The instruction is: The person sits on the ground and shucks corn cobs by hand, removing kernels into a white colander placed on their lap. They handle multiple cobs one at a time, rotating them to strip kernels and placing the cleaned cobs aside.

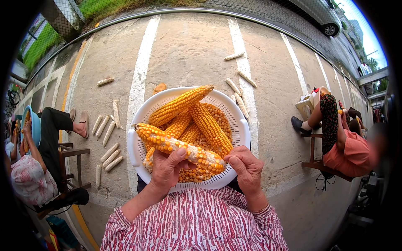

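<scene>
My left hand (164, 169) grips a partly shelled yellow corn cob (194, 152) from below, with patches of pale core showing. My right hand (247, 171) is closed in a pinch at the cob's right end, thumb and index finger against it. Beneath is a white perforated plastic basket (243, 134) on my lap, holding several whole yellow cobs (180, 102) over a heap of loose kernels (217, 117).
Several bare pale cobs (111, 134) lie on the concrete ground (188, 50) left, right and ahead. A person (33, 175) with a blue basin (33, 129) sits at left; another person (343, 154) sits at right. A wire fence (117, 10) runs beyond.
</scene>
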The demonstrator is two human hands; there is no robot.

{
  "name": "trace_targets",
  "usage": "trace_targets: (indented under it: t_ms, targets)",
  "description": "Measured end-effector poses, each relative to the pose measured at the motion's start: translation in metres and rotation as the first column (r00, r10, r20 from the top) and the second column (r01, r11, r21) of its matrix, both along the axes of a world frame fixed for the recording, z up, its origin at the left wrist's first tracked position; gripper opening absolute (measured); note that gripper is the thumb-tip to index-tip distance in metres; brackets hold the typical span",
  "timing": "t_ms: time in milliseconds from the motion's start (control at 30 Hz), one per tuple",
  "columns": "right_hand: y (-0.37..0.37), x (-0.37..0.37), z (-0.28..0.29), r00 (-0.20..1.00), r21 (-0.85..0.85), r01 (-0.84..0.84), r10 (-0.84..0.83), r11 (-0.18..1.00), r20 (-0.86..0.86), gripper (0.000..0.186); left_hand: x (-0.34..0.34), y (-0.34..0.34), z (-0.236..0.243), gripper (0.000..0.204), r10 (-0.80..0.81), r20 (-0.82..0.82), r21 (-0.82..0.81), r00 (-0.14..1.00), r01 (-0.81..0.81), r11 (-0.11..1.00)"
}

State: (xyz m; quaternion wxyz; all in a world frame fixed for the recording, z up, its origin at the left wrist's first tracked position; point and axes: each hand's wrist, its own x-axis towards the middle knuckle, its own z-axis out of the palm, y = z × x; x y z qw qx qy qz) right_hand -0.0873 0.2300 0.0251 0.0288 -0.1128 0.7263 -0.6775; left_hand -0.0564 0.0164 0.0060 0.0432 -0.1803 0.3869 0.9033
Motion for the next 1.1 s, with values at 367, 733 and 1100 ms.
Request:
trace_targets:
  t_ms: [367, 733, 1100]
  targets:
    - [-0.018, 0.004, 0.011, 0.949, 0.429, -0.048, 0.176, 0.902, -0.263, 0.021, -0.001, 0.004, 0.000, 0.033, 0.026, 0.013, -0.067, 1.000, -0.025, 0.997]
    - [-0.021, 0.009, -0.001, 0.930, 0.294, 0.040, 0.072, 0.955, -0.360, 0.013, 0.000, 0.006, 0.002, 0.032, 0.023, -0.004, -0.068, 1.000, -0.023, 0.997]
    - [0.107, -0.008, -0.049, 0.878, 0.429, 0.479, -0.428, 0.766, -0.216, 0.023, 0.002, 0.001, 0.000, 0.039, 0.056, -0.029, 0.025, 0.998, -0.056, 0.998]
